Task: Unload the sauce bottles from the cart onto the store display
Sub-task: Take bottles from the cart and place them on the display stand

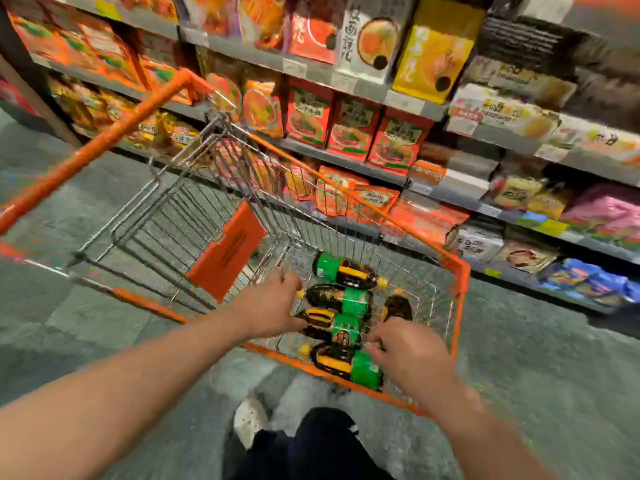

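Shelving point(408, 98) packed with red and orange packets fills the background, and the wire cart point(460, 268) stands slanted alongside it, presumably so that goods can pass straight across. On the left its orange child-seat flap point(225, 251) hangs folded, leaving the basket free. The person's left hand point(273, 306) reaches in over the near rim, fingers curled down toward the neck end of a lying sauce bottle point(337, 297); blur hides whether it has hold. Several dark bottles with green labels lie on their sides on the cart floor, none yet moved to the display. Further right, the right hand point(408, 348) has its fingers bent over another bottle point(398, 308); whether it grips cannot be told.
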Tool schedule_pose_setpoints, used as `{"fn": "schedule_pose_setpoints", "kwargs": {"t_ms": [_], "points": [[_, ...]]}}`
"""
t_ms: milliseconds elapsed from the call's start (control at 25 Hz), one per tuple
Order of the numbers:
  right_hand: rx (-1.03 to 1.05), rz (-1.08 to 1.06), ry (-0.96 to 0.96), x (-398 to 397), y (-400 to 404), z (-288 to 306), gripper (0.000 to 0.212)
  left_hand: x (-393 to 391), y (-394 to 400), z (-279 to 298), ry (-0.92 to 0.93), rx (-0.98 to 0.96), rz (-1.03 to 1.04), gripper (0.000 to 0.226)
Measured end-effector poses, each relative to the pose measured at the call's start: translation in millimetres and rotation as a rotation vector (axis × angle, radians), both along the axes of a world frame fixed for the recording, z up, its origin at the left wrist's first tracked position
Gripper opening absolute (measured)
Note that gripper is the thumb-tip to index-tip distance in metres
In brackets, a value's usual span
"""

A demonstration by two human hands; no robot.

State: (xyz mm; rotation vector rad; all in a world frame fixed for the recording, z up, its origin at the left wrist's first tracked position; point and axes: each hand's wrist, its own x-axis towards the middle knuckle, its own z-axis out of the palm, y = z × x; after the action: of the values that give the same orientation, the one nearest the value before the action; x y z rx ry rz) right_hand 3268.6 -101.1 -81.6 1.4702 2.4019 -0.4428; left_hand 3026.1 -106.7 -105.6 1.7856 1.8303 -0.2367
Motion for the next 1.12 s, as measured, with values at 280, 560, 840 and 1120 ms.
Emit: {"fn": "schedule_pose_setpoints", "kwargs": {"t_ms": [280, 560, 840, 1120], "points": [[-0.184, -0.076, -0.154, -35.7, 42.2, -126.5, 0.029, -19.3, 93.4, -136.6, 0.143, -0.343, -0.204, 0.068], [-0.297, -0.099, -0.094, -70.6, 105.9, -260.9, 0.019, -9.1, 128.3, -283.0, 0.159, -0.490, -0.185, 0.044], [-0.438, -0.131, -0.065, -81.4, 117.4, -341.5, 0.047, -8.0, 104.3, -359.5, 0.035, -0.568, -0.038, 0.030], [-0.461, -0.209, -0.109, -84.4, 127.9, -336.4, 0.039, -10.1, 112.3, -357.0, 0.042, -0.560, -0.108, 0.033]]}}
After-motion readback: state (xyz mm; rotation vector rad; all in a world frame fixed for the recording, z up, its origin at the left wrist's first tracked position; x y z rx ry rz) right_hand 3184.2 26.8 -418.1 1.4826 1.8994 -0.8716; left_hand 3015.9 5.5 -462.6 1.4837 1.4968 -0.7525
